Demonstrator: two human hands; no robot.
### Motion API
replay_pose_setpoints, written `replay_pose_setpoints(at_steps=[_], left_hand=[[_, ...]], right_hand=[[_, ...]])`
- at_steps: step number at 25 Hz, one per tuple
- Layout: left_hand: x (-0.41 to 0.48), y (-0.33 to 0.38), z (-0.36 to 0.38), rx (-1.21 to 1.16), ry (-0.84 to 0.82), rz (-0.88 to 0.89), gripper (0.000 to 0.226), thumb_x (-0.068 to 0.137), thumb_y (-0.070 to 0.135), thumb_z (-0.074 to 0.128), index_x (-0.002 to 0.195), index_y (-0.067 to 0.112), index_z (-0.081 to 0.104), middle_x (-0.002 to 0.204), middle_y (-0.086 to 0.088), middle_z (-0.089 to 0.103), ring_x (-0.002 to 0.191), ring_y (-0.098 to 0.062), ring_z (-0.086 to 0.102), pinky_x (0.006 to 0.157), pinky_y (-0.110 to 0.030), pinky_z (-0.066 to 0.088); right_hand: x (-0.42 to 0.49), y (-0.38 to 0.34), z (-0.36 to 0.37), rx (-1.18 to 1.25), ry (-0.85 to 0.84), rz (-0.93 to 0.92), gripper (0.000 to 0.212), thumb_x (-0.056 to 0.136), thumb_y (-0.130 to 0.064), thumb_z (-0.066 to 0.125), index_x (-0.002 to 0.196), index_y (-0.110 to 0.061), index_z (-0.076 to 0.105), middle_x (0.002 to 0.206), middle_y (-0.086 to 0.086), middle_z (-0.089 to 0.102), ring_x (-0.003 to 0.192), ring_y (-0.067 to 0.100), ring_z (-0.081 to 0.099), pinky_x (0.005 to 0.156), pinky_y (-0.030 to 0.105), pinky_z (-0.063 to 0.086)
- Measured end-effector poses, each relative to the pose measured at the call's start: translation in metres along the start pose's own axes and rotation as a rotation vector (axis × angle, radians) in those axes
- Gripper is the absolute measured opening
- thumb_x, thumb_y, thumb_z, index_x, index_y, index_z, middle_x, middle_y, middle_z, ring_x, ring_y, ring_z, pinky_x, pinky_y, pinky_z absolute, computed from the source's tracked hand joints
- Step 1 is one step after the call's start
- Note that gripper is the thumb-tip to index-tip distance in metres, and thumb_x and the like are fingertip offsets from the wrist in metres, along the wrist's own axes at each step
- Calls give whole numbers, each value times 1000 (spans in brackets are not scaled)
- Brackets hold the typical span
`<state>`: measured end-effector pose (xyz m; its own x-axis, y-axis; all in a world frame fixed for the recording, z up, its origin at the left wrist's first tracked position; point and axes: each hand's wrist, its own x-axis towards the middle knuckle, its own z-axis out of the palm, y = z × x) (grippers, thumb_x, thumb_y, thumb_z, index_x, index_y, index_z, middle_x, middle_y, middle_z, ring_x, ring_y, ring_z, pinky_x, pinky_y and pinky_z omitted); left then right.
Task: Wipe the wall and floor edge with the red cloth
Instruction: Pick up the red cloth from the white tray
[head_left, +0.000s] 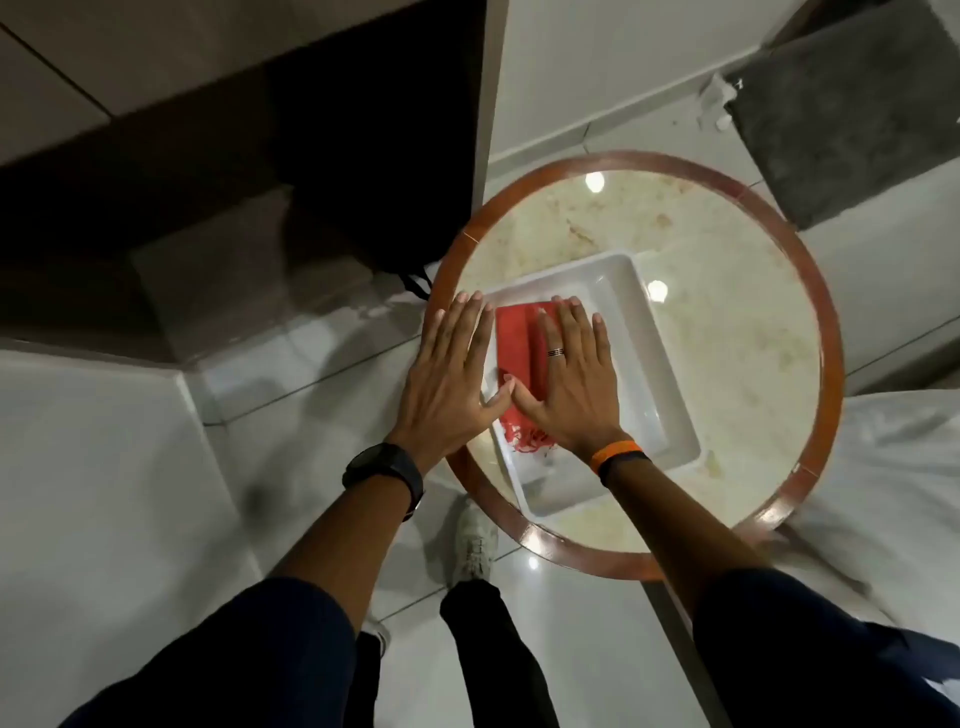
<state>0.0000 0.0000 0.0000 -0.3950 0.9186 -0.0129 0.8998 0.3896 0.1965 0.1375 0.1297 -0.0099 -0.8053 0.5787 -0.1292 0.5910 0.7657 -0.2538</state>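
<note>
A folded red cloth (514, 343) with a fringed end lies in a white rectangular tray (644, 374) on a round marble-topped table (727, 322) with a wooden rim. My right hand (569, 379) is spread flat, palm down, over the cloth and covers its right part. My left hand (449, 374) is also flat with fingers apart, over the tray's left edge and the table rim. The two thumbs touch above the cloth. Neither hand grips anything.
Glossy white floor tiles (311, 374) run under the table. A white wall (93, 493) stands at the left, dark furniture (322, 156) at the back left, a grey rug (852, 114) at the top right, white bedding (893, 493) at the right. My shoe (474, 545) is beside the table.
</note>
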Motion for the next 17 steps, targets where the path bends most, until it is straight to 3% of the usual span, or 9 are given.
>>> replay_pose_setpoints(at_steps=[4,6,13,17], left_hand=[[-5,-3,33,61,-39,-43,91,99,61,39,163,0,20,171,-19,14,161,-32,16,130,-47,21],[-4,0,32,57,-2,-38,90,100,61,37,163,-2,20,171,-20,13,161,-33,15,130,-47,20],[-6,-6,41,44,4,3,91,100,60,39,161,-5,21,170,-24,14,160,-37,16,129,-48,21],[-18,-17,27,39,15,18,92,101,61,39,160,-7,24,169,-25,16,160,-37,16,128,-49,22]], right_hand=[[-3,1,40,10,-61,47,84,102,-61,46,165,-10,22,173,16,17,161,34,10,132,54,6],[-6,-2,44,45,-7,72,76,106,-54,41,164,-10,23,173,15,18,161,34,10,131,56,9],[0,-11,57,186,262,143,43,103,-17,62,144,-3,59,150,24,56,140,48,50,118,62,39],[15,-7,34,279,173,219,36,99,2,63,134,-1,67,137,25,63,127,46,56,112,57,48]])
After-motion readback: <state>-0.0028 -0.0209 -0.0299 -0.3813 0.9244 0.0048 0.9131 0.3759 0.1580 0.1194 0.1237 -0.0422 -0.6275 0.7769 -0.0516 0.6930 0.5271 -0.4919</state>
